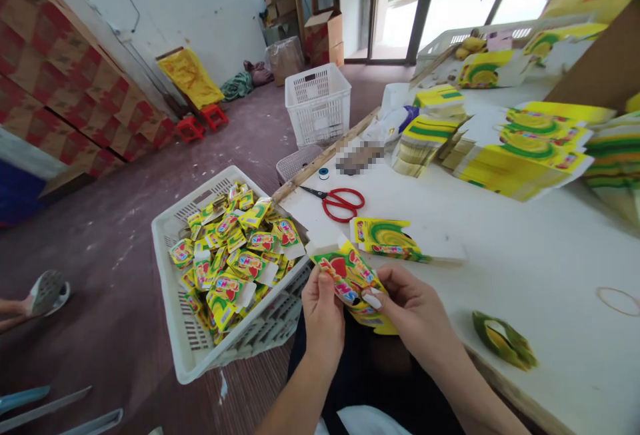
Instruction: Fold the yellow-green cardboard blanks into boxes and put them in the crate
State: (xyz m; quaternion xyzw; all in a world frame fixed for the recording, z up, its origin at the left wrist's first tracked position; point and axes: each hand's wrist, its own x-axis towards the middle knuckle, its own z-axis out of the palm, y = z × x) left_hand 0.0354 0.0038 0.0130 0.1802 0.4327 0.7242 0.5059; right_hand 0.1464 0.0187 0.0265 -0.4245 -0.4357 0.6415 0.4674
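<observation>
Both hands grip one yellow printed carton (345, 268) over my lap, at the table's edge. My left hand (323, 315) pinches its left side, thumb on the printed face. My right hand (413, 305) closes on the right side, its thumb across the front. The carton's far end shows a white flap. Just beyond it, a small stack of flat yellow cartons (387, 238) lies on the white table (540, 255). Left of my hands stands a white plastic crate (185, 362), heaped with small yellow cartons (233, 282).
Red-handled scissors (343, 205) and a small spool (324, 173) lie near the table's left edge. Stacks of flat cartons (520, 155) stand farther back. A crumpled green-yellow wrapper (504, 340) and a rubber band (619, 302) lie right. Another white crate (318, 105) stands beyond; a person's foot (46, 294) shows left.
</observation>
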